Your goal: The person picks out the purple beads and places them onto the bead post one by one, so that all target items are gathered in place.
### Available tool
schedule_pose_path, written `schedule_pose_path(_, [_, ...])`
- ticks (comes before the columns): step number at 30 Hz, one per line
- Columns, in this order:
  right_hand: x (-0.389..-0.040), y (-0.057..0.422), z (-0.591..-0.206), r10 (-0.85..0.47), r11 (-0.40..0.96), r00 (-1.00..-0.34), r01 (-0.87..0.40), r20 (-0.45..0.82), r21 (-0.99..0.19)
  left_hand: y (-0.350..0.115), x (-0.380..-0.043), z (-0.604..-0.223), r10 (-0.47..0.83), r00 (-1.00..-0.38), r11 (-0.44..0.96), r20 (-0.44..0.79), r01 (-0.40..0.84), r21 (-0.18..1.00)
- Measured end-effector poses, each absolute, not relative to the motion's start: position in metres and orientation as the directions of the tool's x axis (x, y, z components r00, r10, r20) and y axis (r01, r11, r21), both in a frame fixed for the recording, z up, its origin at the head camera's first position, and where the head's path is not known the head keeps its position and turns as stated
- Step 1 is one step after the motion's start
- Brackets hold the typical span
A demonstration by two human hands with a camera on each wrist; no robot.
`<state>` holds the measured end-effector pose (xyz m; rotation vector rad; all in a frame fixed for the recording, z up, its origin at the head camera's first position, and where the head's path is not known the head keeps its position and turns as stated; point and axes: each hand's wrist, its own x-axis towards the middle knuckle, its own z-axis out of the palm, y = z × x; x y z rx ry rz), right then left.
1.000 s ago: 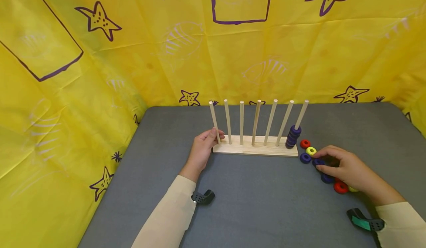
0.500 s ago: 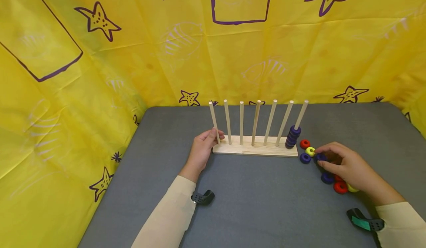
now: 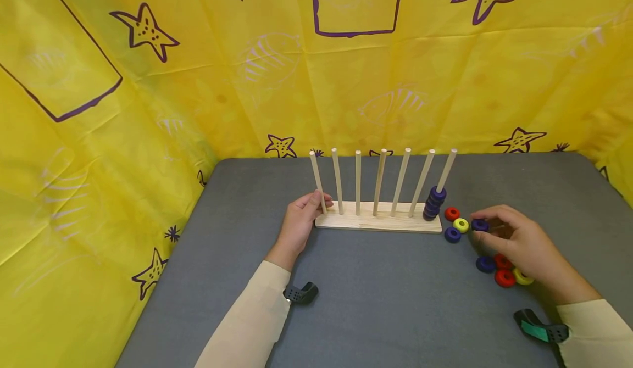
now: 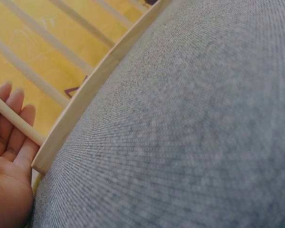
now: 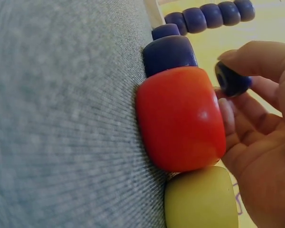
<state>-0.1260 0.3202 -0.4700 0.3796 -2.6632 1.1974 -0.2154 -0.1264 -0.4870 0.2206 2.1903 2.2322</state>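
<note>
A wooden peg stand (image 3: 378,223) carries a row of upright pegs on a flat base. Several blue beads (image 3: 434,203) are stacked on its rightmost peg. My left hand (image 3: 300,217) holds the stand's left end, its fingers curled behind the leftmost peg (image 4: 14,116); the thumb is out of sight in the left wrist view. Between thumb and fingertips, my right hand (image 3: 519,241) pinches a blue bead (image 5: 232,80), raised off the table. Left of that hand lie a loose red bead (image 3: 452,213), a yellow bead (image 3: 461,225) and a blue bead (image 3: 452,235).
Below the right hand sits a second cluster: a blue bead (image 3: 486,264), two red beads (image 3: 505,278) and a yellow bead (image 3: 523,276). The grey table (image 3: 386,302) ends at a yellow patterned cloth (image 3: 336,93) behind and to the left.
The right hand has lifted one blue bead from between the two clusters and shifted it slightly away from me. Left hand and stand stay in place.
</note>
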Motion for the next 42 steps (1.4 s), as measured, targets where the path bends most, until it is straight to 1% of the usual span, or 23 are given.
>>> schedule_pose_path(14, [-0.123,0.312,-0.462,-0.102,0.578,-0.935,-0.333,0.338,-0.745,-0.126,-0.217,-0.49,0.103,-0.989,-0.056,0.11,0.105,0.993])
schedule_pose_path(20, [-0.121,0.308,-0.455,-0.064,0.577,-0.933,-0.325,0.355,-0.75,-0.127,-0.217,-0.491,0.101,-0.989,-0.04,0.106,0.103,0.994])
schedule_pose_path(26, [-0.119,0.302,-0.449,-0.059,0.55,-0.923,-0.349,0.381,-0.759,-0.127,-0.216,-0.49,0.099,-0.99,-0.033,0.105,0.102,0.994])
schedule_pose_path(29, [-0.116,0.299,-0.445,-0.045,0.544,-0.925,-0.34,0.378,-0.767,-0.127,-0.216,-0.49,0.102,-0.99,-0.033,0.101,0.098,0.995])
schedule_pose_path(33, [-0.112,0.296,-0.439,-0.038,0.534,-0.923,-0.342,0.382,-0.773,-0.126,-0.215,-0.489,0.102,-0.989,-0.034,0.106,0.103,0.994])
schedule_pose_path(38, [-0.112,0.292,-0.434,-0.063,0.481,-0.91,-0.387,0.409,-0.787,-0.125,-0.216,-0.489,0.098,-0.989,-0.039,0.113,0.11,0.993])
schedule_pose_path(42, [-0.111,0.288,-0.428,-0.075,0.47,-0.904,-0.404,0.42,-0.785,-0.126,-0.217,-0.49,0.101,-0.988,-0.032,0.113,0.11,0.993])
